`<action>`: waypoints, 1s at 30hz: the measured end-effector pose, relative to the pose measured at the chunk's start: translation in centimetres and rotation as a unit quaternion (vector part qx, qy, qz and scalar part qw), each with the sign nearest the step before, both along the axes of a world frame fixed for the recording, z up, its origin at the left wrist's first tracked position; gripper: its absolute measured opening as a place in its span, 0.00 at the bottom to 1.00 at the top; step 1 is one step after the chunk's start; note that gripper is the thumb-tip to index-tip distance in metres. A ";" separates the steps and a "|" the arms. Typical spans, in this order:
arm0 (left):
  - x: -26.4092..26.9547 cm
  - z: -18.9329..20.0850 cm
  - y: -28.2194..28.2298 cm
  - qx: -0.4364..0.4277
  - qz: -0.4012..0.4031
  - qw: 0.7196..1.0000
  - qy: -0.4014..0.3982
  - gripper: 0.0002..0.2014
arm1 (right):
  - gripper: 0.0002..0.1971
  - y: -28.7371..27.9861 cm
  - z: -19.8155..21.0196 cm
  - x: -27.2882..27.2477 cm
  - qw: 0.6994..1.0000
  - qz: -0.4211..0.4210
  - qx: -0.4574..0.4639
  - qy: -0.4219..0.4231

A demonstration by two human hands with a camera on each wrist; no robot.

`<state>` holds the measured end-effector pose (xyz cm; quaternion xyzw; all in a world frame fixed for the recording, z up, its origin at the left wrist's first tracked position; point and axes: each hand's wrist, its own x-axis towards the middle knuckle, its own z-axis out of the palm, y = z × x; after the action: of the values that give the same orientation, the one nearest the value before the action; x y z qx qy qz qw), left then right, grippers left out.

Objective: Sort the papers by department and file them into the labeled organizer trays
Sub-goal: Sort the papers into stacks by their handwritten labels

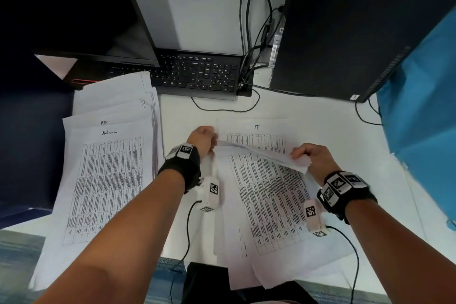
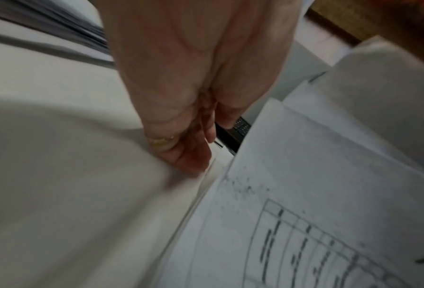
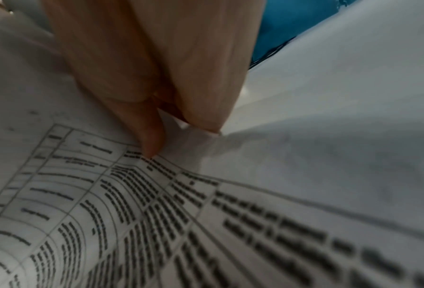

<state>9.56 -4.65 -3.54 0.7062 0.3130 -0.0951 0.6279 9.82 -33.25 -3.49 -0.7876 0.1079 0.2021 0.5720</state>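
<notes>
My left hand (image 1: 203, 139) and right hand (image 1: 308, 158) each pinch one end of a white sheet (image 1: 259, 153), holding it curled a little above the desk. In the right wrist view, the thumb and a finger of my right hand (image 3: 181, 132) close on the sheet's edge (image 3: 304, 97). The left wrist view shows my left hand (image 2: 188, 152) with fingers curled against paper (image 2: 82, 175). Below lies a loose stack of printed tables (image 1: 269, 200). Behind it a sheet marked "IT" (image 1: 256, 128) lies flat. At the left lie sheets headed "Admin" (image 1: 106, 180) and "HR" (image 1: 103, 122).
A black keyboard (image 1: 202, 74) and a monitor (image 1: 74, 7) stand at the back. A dark computer tower (image 1: 345, 27) with cables (image 1: 249, 32) is at the back right. Blue cloth (image 1: 424, 106) hangs at the right. The white desk (image 1: 197, 116) ends near my body.
</notes>
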 end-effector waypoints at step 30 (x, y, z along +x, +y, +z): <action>-3.1 2.3 2.0 0.002 0.093 0.987 -0.135 0.13 | 0.11 2.8 0.2 0.7 0.990 -0.074 0.124 -0.001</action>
<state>6.42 -2.61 -1.25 0.6813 0.2902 0.0602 0.6693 10.57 -30.46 -3.31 -0.7009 0.1395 0.1698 0.6786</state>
